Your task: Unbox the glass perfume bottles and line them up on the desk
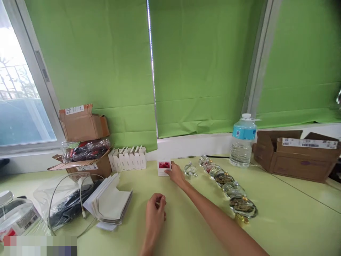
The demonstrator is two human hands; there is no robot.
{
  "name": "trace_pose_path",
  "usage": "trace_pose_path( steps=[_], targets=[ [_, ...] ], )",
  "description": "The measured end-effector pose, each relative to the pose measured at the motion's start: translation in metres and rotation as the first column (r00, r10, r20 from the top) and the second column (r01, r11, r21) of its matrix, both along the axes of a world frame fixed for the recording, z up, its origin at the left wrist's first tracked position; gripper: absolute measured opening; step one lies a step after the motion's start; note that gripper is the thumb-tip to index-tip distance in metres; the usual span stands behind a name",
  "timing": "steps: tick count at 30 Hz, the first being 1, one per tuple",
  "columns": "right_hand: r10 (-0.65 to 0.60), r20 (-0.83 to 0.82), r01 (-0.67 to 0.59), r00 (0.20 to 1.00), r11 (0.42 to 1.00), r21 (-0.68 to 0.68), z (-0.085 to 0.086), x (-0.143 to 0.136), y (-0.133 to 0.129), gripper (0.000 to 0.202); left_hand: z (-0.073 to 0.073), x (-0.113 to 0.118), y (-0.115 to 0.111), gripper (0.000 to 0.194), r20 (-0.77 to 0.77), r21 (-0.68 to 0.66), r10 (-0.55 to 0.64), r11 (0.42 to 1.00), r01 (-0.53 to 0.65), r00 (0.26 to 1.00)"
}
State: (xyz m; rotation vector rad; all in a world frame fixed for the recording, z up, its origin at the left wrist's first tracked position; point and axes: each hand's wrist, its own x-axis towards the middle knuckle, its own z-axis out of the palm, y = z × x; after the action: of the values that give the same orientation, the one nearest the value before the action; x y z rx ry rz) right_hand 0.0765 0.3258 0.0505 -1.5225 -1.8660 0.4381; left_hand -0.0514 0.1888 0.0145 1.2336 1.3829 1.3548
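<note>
My right hand (175,173) reaches to the table's far side and grips a small white box (163,173) by its right edge. The box stands upright and has a red picture on its front. Nearer to me, my left hand (156,209) rests over the table with its fingers curled in, and nothing shows in them. Just right of the held box sits a clear glass ornament (190,170). A slanting row of similar round glass pieces (224,179), some with gold-coloured parts, runs toward me on the right.
Several white boxes (133,159) stand in a row at the back left. Folded white sheets (113,201), a cable (50,202) and opened cartons (85,128) fill the left side. On the right are a water bottle (242,145) and a cardboard box (301,161). A pen (185,157) lies at the back.
</note>
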Motion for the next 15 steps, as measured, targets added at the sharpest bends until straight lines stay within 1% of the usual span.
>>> trace_pose_path(
  steps=[5, 8, 11, 13, 15],
  targets=[
    [-0.097, 0.037, 0.097, 0.995, 0.995, 0.004, 0.002, -0.019, 0.064, 0.031, -0.006, 0.0, 0.009, 0.037, -0.069, -0.054, 0.014, 0.998, -0.017, 0.998],
    [-0.145, 0.075, 0.144, 0.987, 0.989, 0.02, -0.001, -0.024, 0.09, 0.03, -0.01, -0.003, 0.017, 0.032, -0.142, -0.053, 0.033, 0.998, -0.041, 0.989],
    [-0.176, 0.118, 0.173, 0.977, 0.984, 0.033, -0.007, -0.025, 0.1, 0.028, -0.013, -0.005, 0.023, 0.031, -0.203, -0.015, 0.063, 0.998, -0.067, 0.977],
    [-0.175, 0.137, 0.172, 0.975, 0.985, 0.035, -0.01, -0.026, 0.1, 0.027, -0.014, -0.005, 0.025, 0.031, -0.221, -0.005, 0.078, 0.997, -0.081, 0.972],
    [-0.146, 0.144, 0.142, 0.979, 0.989, 0.035, -0.01, -0.032, 0.096, 0.024, -0.015, -0.005, 0.024, 0.031, -0.226, -0.007, 0.086, 0.996, -0.09, 0.97]
  ],
)
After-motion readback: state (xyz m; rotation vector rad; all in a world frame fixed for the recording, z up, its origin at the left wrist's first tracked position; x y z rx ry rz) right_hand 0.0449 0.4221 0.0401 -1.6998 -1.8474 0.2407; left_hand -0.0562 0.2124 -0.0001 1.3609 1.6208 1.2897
